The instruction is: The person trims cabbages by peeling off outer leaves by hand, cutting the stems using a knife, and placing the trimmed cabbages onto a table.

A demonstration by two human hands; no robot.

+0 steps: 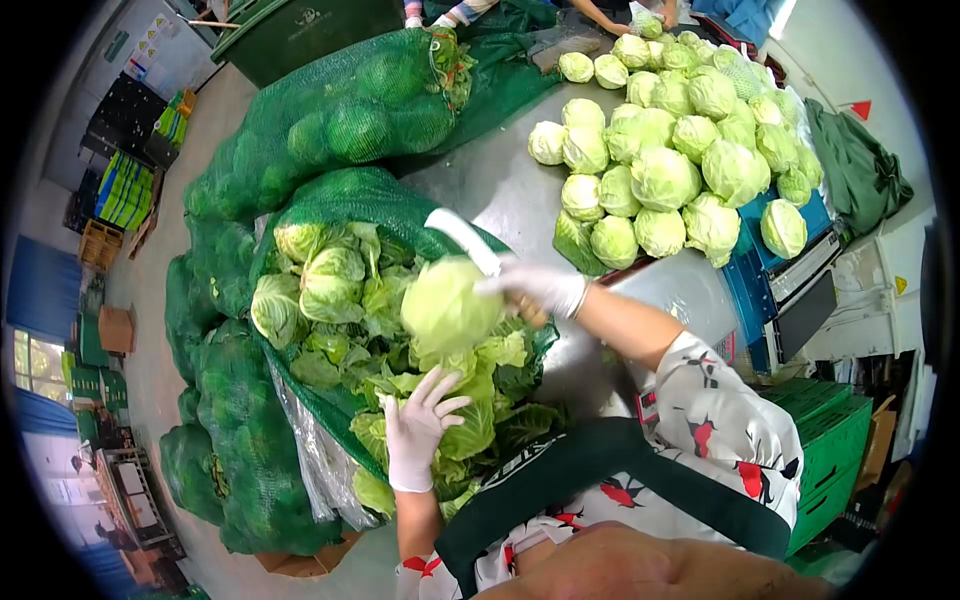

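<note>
My right hand (545, 285), in a white glove, is closed around a knife (465, 240) whose pale, wide blade points up and left. Its fingertips also touch a trimmed, pale green cabbage (450, 305), slightly blurred, above the pile. Whether the hand carries the cabbage's weight, I cannot tell. Below the cabbage, my gloved left hand (420, 425) is open, fingers spread, with nothing in it. Loose cabbage leaves (470, 420) lie under both hands. Untrimmed cabbages (332, 283) sit to the left in an opened green mesh bag (350, 190).
Many trimmed cabbages (665, 180) are heaped on the metal table (480, 195) at the right. Full mesh bags (350, 115) lie at the back and left. Green crates (830, 450) stand at the right. Another person's hands (655, 15) hold a cabbage at the far side.
</note>
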